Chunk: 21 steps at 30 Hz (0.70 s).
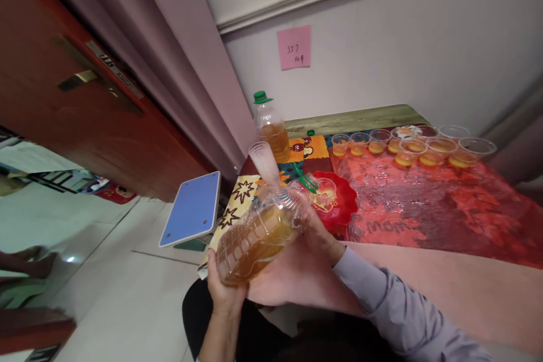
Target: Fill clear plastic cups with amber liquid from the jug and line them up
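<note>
While both hands were clamped on one large bottle (250,249) of amber liquid, the left hand (223,288) cupped its base at near left and the right hand (316,229) wrapped the neck end. Bottle was held tilted, off the surface (382,232), its neck aimed far right over the red plate (350,206), with a green ring (311,186) at the neck. Clear cup (327,192) sat on the plate near the mouth; couldn't tell whether liquid was running or how much the cup held. Nested cups (263,159) leaned to the left of the plate, a capped bottle (274,138) stood beyond them, and a loose green cap (311,132) lay near the far edge. Separate cups (441,150) with shallow yellowish liquid were grouped at far right. For a clean pour, judged from this pose, the right hand needed to keep the mouth centred over the cup while the left raised the base slowly; a thin-walled bottle this full would likely flex and gulp if squeezed or tipped fast. Dropping the base promptly to stop seemed best against drips, with the right sleeve (360,274) kept off the plate rim.
</note>
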Tool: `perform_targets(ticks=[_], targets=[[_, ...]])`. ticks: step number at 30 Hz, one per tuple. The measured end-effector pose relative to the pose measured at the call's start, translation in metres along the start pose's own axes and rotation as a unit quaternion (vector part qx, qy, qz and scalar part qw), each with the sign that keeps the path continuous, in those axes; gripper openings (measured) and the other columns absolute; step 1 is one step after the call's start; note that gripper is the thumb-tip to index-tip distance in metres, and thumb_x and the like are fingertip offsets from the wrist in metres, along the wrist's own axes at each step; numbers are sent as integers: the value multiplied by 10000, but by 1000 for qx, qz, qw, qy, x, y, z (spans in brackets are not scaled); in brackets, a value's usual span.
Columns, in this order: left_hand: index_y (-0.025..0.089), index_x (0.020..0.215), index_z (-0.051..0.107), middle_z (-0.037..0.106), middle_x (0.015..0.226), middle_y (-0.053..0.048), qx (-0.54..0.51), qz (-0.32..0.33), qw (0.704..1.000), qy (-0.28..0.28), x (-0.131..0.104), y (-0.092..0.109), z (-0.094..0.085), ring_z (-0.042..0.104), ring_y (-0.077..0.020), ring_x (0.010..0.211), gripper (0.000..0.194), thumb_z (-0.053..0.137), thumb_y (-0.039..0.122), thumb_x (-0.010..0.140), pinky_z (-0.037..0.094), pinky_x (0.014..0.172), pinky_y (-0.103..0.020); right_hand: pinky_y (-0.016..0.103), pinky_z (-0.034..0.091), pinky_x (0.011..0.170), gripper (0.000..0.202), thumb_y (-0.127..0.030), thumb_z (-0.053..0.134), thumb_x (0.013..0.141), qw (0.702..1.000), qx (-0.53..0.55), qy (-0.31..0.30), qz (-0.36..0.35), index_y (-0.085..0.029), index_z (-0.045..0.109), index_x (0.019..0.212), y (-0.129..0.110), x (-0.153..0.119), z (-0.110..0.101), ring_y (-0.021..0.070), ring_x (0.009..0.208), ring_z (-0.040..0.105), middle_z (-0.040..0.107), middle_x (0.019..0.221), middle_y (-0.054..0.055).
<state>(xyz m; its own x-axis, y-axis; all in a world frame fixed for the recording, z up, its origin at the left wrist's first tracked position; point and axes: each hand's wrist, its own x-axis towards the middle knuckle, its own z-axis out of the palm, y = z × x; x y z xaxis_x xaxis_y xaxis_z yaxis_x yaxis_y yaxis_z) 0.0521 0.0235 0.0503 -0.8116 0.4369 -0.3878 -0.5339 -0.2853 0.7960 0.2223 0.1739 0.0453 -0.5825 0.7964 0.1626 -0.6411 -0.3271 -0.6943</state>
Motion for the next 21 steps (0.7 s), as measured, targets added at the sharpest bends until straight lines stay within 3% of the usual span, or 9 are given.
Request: perform_targets(ticks=[5,9,15,21], targets=[[248,1204,837,881,1113,-73,35,-21,999,14,-7,21,7,823,-291,1111,481,498,547,1041,628,1079,-477,514,468,1292,917,-828,907,714,999,25,23,7,-361,662,1464,1,-2,2,339,1465,650,725,1534,54],[243,1200,838,881,1117,-69,75,-20,996,39,-18,36,18,807,-294,1177,476,489,530,1051,603,1135,-482,523,454,1303,909,-808,892,746,999,44,23,14,-341,652,1489,8,-1,0,332,1440,668,736,1517,62],[239,1175,852,876,1180,-67,118,-6,992,41,-28,46,25,731,-317,1364,422,569,508,1016,550,1223,-481,579,410,1330,809,-813,842,785,997,63,40,21,-330,701,1418,10,-4,7,367,1461,649,752,1504,65],[220,1158,849,876,1147,-81,138,23,989,40,-32,51,28,712,-345,1392,446,621,559,979,540,1239,-511,599,399,1338,757,-800,834,789,993,104,45,42,-317,737,1363,11,-7,11,392,1486,627,777,1474,58]])
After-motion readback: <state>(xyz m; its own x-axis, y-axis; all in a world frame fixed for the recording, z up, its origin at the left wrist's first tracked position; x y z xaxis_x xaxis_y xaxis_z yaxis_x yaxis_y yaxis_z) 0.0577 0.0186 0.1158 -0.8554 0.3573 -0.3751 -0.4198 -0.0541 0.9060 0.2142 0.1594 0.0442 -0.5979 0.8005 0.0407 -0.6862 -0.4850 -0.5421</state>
